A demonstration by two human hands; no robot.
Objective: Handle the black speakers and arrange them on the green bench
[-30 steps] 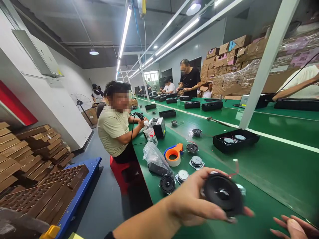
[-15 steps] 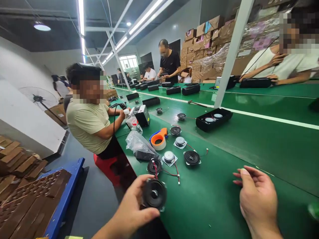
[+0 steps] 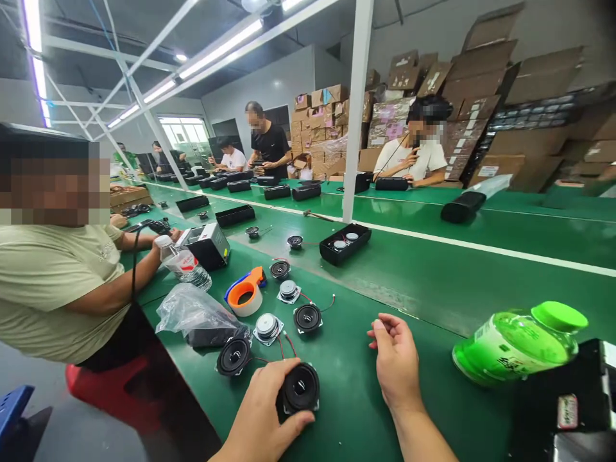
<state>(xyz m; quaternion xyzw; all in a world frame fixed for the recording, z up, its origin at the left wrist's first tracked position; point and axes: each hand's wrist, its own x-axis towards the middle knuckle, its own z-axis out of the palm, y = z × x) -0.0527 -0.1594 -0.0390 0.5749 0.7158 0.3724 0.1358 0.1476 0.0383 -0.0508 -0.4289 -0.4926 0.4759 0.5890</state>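
The left hand has its thumb and fingers bent round a round black speaker with a metal rim, which is held low over or on the green table; it is hard to tell if they touch. The fingers hide the speaker's left side. The right hand is loosely curled, about half open, and holds nothing that shows; part of its palm is hidden. Just past the left fingers is a silver-backed speaker on a square metal plate. A thin red wire with a white plug goes out of sight by those fingers. Farther past them, a crinkly clear plastic bag partly covers something black. Right of the right fingers, a black box is cut off by the picture's edge. Its small red-and-white label is too blurry to read. Near it, a bright green plastic bottle has dark writing that is too slanted to read.
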